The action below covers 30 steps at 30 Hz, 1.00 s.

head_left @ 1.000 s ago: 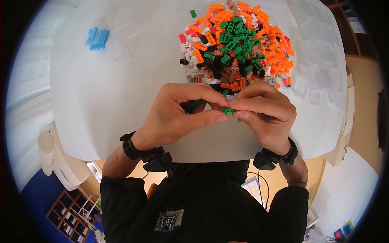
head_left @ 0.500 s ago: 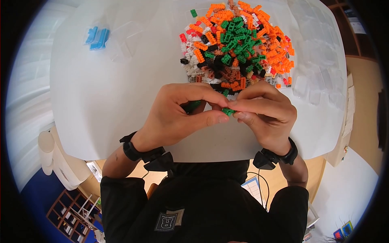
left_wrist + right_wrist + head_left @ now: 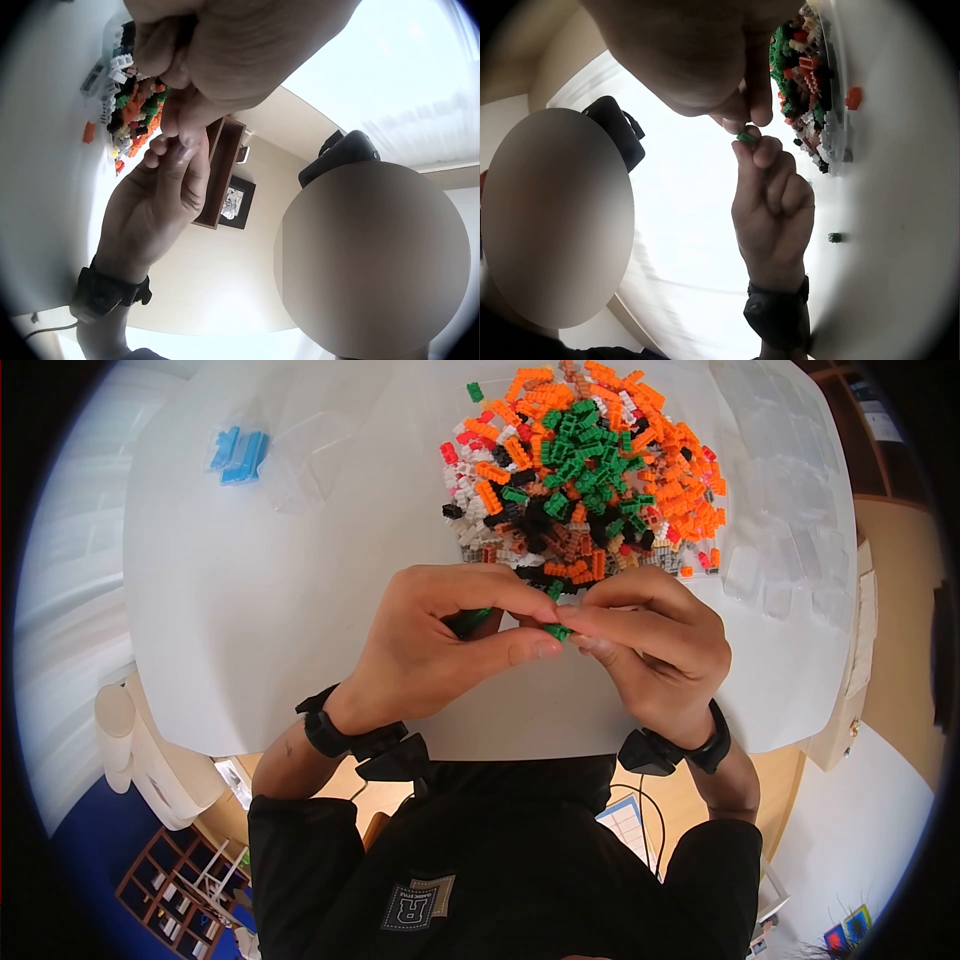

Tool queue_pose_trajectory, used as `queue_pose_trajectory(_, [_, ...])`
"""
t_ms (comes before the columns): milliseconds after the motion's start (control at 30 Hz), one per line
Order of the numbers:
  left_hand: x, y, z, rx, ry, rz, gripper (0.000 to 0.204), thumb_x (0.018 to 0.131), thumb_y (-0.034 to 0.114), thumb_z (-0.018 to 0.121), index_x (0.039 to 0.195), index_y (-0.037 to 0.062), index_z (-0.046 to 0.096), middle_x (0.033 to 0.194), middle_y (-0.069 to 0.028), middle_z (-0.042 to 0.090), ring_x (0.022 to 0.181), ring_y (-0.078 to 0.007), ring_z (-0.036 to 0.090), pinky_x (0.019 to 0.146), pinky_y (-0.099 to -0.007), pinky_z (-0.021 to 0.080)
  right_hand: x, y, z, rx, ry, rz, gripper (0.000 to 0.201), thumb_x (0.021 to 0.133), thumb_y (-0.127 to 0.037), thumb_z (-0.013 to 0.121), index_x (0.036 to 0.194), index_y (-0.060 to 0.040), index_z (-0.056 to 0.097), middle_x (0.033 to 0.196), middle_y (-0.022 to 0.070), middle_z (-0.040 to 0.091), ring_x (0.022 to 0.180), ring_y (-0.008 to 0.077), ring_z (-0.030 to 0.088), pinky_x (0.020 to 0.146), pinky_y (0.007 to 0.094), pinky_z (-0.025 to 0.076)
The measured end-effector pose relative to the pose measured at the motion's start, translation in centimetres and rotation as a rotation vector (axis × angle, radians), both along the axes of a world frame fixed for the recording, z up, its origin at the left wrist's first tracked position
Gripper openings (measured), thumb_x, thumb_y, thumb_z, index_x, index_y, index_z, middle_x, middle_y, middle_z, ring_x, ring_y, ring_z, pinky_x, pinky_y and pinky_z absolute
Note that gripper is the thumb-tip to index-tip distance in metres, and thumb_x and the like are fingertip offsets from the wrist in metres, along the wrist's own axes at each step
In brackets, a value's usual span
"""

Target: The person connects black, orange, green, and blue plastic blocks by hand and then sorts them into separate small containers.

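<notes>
Close together in front of the brick pile [image 3: 590,470], the two hands meet at a small green brick [image 3: 558,631]. The left hand [image 3: 440,635] pinches this brick between thumb and forefinger; in the right wrist view the green brick [image 3: 746,138] shows at the left hand's [image 3: 772,202] fingertips. The right hand [image 3: 660,645] has its thumb and forefinger on the brick's right end. More green [image 3: 470,622] shows behind the left thumb, partly hidden by that hand. In the left wrist view the fingertips cover the brick.
Blue pieces [image 3: 240,457] lie at the table's [image 3: 220,630] far left beside clear plastic containers [image 3: 310,465]. More clear containers [image 3: 780,560] stand right of the pile. A lone green brick [image 3: 835,237] lies on the table in the right wrist view.
Both hands' fingertips and the green brick have shifted slightly left and up. The right hand has tilted a little, and its thumb now sits slightly differently at the brick.
</notes>
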State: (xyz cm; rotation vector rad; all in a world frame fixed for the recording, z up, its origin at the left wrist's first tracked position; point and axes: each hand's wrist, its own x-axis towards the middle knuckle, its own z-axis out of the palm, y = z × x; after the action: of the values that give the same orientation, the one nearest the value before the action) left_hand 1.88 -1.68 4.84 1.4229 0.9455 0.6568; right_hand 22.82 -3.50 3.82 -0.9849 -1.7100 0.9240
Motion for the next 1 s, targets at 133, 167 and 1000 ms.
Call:
queue_pose_trajectory(133, [0.03, 0.03, -0.04, 0.017, -0.005, 0.001, 0.018, 0.075, 0.000, 0.076, 0.090, -0.0030, 0.068, 0.081, -0.0090, 0.066, 0.069, -0.0107, 0.057, 0.059, -0.0234, 0.042, -0.21, -0.26, -0.10, 0.006, -0.012, -0.026, 0.031, 0.068, 0.011, 0.072, 0.095, -0.0044, 0.072, 0.083, 0.0093, 0.064, 0.066, 0.0167, 0.060, 0.056, 0.0260, 0.047])
queue_pose_trajectory(167, [0.12, -0.01, -0.22, 0.017, -0.005, 0.001, 0.018, 0.075, 0.000, 0.076, 0.090, -0.0030, 0.068, 0.081, -0.0090, 0.066, 0.069, -0.0107, 0.057, 0.059, -0.0234, 0.042, -0.25, -0.30, -0.11, 0.007, -0.012, -0.037, 0.031, 0.068, 0.011, 0.071, 0.095, -0.0043, 0.072, 0.084, 0.0095, 0.064, 0.066, 0.0166, 0.060, 0.056, 0.0259, 0.047])
queue_pose_trajectory(1000, [-0.14, 0.27, -0.39, -0.383, -0.159, 0.064, 0.022, 0.080, 0.006, 0.073, 0.099, -0.0031, 0.068, 0.088, -0.0102, 0.067, 0.078, -0.0120, 0.064, 0.055, -0.0190, 0.043, -0.31, -0.13, 0.01, 0.121, -0.061, -0.025, 0.032, 0.069, 0.015, 0.068, 0.097, 0.0004, 0.071, 0.089, 0.0114, 0.063, 0.070, 0.0177, 0.064, 0.059, 0.0260, 0.051])
